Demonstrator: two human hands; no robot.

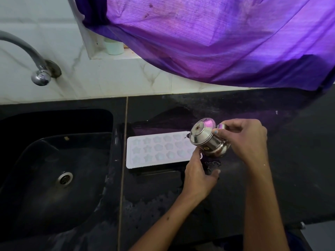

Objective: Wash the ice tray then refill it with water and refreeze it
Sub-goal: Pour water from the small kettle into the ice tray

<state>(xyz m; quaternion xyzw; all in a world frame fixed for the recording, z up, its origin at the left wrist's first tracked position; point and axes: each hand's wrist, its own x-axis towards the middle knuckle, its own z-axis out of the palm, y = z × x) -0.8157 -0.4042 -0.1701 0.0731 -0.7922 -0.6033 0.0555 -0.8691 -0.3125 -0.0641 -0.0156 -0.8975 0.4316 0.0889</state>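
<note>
- The black counter (pixel 235 192) runs from the sink (pixel 54 169) on the left to a dark edge at the lower right, with bare, wet stone in front of and to the right of the hands.
- A thin seam in the stone separates the sink's rim from the slab where the work goes on.
- The ice tray (pixel 155 150) lies flat on the counter just right of that seam, its long side parallel to the back wall, with star and heart cells facing up.
- Behind it a purple curtain (pixel 217 42) hangs low over the counter's far edge, crowding the space above the back right.
- The tap (pixel 39 73) juts from the marble wall over the sink, well apart from the tray.
- The right hand (pixel 244 140) grips a small steel pot (pixel 206 140), fingers wrapped round its body, tipped on its side above the tray's right end.
- The left hand (pixel 198 173) sits at the tray's right end, fingertips pinching near the corner below the pot; I cannot tell whether it truly holds the tray.
</note>
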